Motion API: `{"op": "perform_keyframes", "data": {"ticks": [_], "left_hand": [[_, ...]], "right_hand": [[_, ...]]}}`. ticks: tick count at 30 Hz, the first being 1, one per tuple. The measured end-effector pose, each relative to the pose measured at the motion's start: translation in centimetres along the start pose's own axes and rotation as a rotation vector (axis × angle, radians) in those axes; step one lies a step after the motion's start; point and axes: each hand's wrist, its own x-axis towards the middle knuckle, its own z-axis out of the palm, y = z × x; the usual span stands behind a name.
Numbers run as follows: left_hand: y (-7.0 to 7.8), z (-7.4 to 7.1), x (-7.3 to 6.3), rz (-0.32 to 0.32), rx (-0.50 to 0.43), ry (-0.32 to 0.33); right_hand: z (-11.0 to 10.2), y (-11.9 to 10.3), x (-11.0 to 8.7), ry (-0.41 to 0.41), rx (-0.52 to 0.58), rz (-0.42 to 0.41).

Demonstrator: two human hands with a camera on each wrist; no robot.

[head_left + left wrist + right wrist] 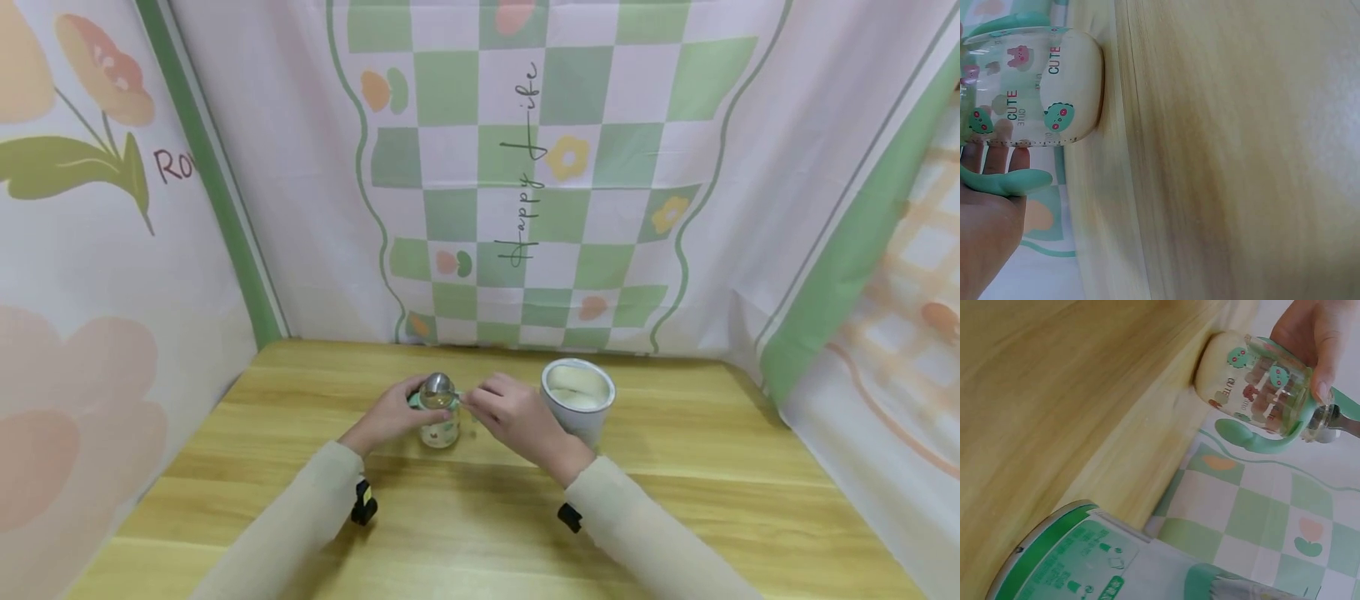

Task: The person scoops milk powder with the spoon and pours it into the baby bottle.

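Observation:
A clear baby bottle [440, 433] with mint-green handles and small cartoon prints stands upright on the table, with cream-coloured contents at its bottom. My left hand [393, 418] grips it round the neck, thumb in front; in the left wrist view its fingers [995, 160] show behind one handle. My right hand [517, 421] pinches the handle of a metal spoon [437, 384]. The spoon's bowl is tipped over the bottle's open mouth, its rounded back showing. The right wrist view shows the spoon [1346, 423] at the bottle's rim, but not the right hand.
An open can [577, 406] with pale powder inside stands just right of my right hand, partly hidden by that wrist. Beneath everything is a wooden table [480, 533]. A checkered curtain [528, 208] hangs behind its far edge, with more fabric at both sides.

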Motion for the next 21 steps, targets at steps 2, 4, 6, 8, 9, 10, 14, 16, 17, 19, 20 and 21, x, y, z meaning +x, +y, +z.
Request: {"op": "perform_keyframes", "data": {"ticks": [2, 4, 6, 8, 9, 10, 14, 16, 17, 19, 20, 21], "left_hand": [[-0.11, 0.03, -0.06, -0.009, 0.0, 0.005], [-0.21, 0.06, -0.08, -0.016, 0.003, 0.012], [-0.2, 0.07, -0.1, -0.021, 0.0, 0.013], [-0.22, 0.07, -0.04, -0.018, -0.003, 0.009], [-0.2, 0.06, -0.02, -0.016, -0.006, 0.006], [-0.18, 0.05, 0.0, -0.015, -0.01, 0.002], [-0.2, 0.02, 0.12, -0.013, -0.017, -0.007], [-0.22, 0.01, 0.11, -0.015, -0.017, -0.009], [-0.25, 0.01, 0.12, -0.016, -0.017, -0.01], [-0.26, 0.01, 0.11, -0.015, -0.017, -0.012], [-0.24, 0.02, 0.08, -0.014, -0.018, -0.014], [-0.23, 0.02, 0.05, -0.014, -0.017, -0.014]], "right_hand": [[0.0, -0.1, -0.01, -0.005, 0.006, 0.008], [-0.03, -0.18, 0.0, -0.014, 0.006, 0.014], [-0.04, -0.22, 0.0, -0.017, 0.005, 0.021], [-0.05, -0.22, 0.02, -0.014, 0.0, 0.031], [-0.06, -0.2, 0.03, -0.009, 0.001, 0.036], [-0.06, -0.18, 0.05, -0.005, 0.002, 0.041], [-0.08, -0.1, 0.06, 0.0, 0.002, 0.055], [-0.08, -0.08, 0.02, -0.007, 0.005, 0.066], [-0.06, -0.08, 0.0, -0.01, 0.01, 0.075], [-0.01, -0.07, -0.04, -0.01, 0.029, 0.103], [0.02, -0.06, -0.05, -0.007, 0.04, 0.12], [0.06, -0.05, -0.05, -0.001, 0.053, 0.137]]}}
